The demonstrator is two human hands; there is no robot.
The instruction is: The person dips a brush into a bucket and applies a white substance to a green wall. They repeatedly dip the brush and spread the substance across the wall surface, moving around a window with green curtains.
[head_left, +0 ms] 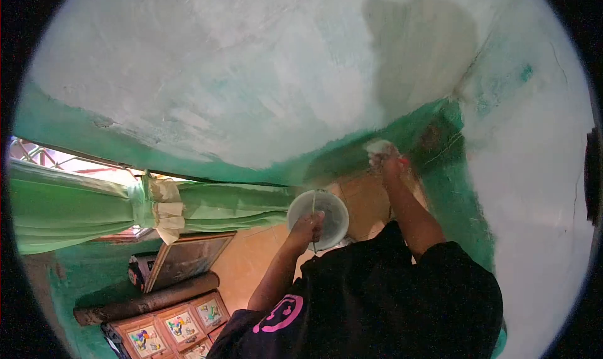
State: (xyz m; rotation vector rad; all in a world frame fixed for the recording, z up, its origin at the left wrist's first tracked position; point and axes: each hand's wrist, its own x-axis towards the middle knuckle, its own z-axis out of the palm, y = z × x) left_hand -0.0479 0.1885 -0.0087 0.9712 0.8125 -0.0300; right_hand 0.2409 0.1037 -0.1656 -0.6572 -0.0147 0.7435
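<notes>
The left hand [308,227] is closed around the thin handle [315,202] of a pale bucket [341,217], which is over the tan floor [245,261]. The right hand [391,163] is curled around a small thing [378,147], whitish with a bit of red, too blurry to name. It is by the green part of the wall [282,76]. Green curtains [232,207] hang near the bucket. Farther off are a framed board [188,261], a brown roll [151,298] and a wooden cabinet [179,327] with bright pictures.

No words, brands or numbers can be read; the black shirt [402,296] bears a pink round mark [278,314] on its sleeve, but no letters can be made out in it
</notes>
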